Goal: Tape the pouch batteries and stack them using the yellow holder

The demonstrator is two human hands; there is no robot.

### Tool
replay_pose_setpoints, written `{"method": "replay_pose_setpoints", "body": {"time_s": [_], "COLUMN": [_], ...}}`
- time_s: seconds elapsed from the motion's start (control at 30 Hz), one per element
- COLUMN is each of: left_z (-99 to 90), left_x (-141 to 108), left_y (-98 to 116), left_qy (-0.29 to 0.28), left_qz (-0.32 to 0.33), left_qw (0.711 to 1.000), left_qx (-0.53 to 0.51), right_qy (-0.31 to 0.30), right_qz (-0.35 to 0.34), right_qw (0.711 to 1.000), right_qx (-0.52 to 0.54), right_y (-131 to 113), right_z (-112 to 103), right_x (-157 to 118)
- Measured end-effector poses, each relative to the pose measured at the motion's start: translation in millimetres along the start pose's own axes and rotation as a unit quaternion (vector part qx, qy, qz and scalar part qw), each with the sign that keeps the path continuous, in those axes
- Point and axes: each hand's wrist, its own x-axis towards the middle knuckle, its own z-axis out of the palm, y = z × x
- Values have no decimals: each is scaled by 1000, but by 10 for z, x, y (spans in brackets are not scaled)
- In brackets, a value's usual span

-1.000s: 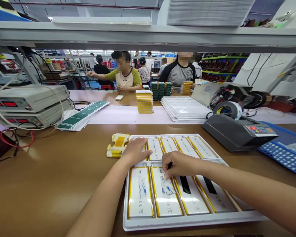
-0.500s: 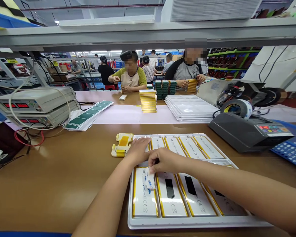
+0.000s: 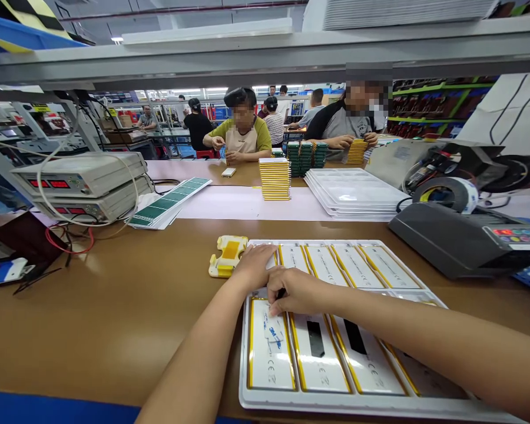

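A white plastic tray [image 3: 265, 400] holds two rows of flat white battery packs with yellow edges. On the front-left battery pack [image 3: 260, 368] lies a small piece of white tape liner [image 3: 272, 337] with blue print. My right hand [image 3: 298, 290] pinches at the upper end of this liner, its thumb low over the pack. Stretched out flat, my left hand [image 3: 257, 265] rests on the tray's back-left corner, over the pack there. Black strips [image 3: 315, 340] show on the neighbouring front packs. My right forearm hides part of the tray.
A yellow-and-white fixture [image 3: 229, 254] touches the tray's back-left side. Right of it stands a grey tape dispenser [image 3: 459, 235]. Beyond are stacked white trays [image 3: 353, 191], a battery stack [image 3: 274, 179], green sheets [image 3: 172, 203] and power supplies [image 3: 83, 182]. Two co-workers sit opposite.
The printed liner now lies flatter on the front-left pack, where it was tilted up at my right fingertips. My view has shifted slightly left, and both hands keep nearly the same place on the tray.
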Motion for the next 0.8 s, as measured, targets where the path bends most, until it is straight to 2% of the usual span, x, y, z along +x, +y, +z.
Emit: {"method": "replay_pose_setpoints", "body": {"time_s": [0.1,0.2,0.3,0.4,0.47,0.53,0.57,0.63,0.7,0.77,0.8], "left_z": [6,12,7,1,0,-14,-34,-114,-241,-366,-407], "left_x": [2,10,11,1,-4,-2,0,4,-1,-3,5], "left_y": [-11,-15,-8,4,15,34,47,73,58,-57,-159], "left_qy": [6,16,16,12,10,11,15,46,109,164,160], "left_qz": [0,2,6,11,8,11,7,-28,-109,-209,-263], "left_qw": [1000,1000,1000,1000,1000,1000,1000,998,985,957,944], "left_qx": [-1,-3,0,10,14,13,13,29,72,115,122], "right_qy": [-44,-93,-76,-58,-97,-130,-119,-42,79,187,215], "right_qz": [-26,-24,2,7,-17,-41,-43,-9,79,171,219], "right_qw": [999,995,996,996,987,971,969,979,980,958,944], "right_qx": [9,23,35,64,129,197,212,201,163,131,122], "right_y": [18,43,19,-112,-225,-276,-255,-105,154,435,560], "right_z": [-28,-58,3,66,-1,-198,-338,-658,-967,-1202,-1276], "right_x": [14,4,-25,-109,-234,-438,-574,-923,-1396,-1994,-2324]}}
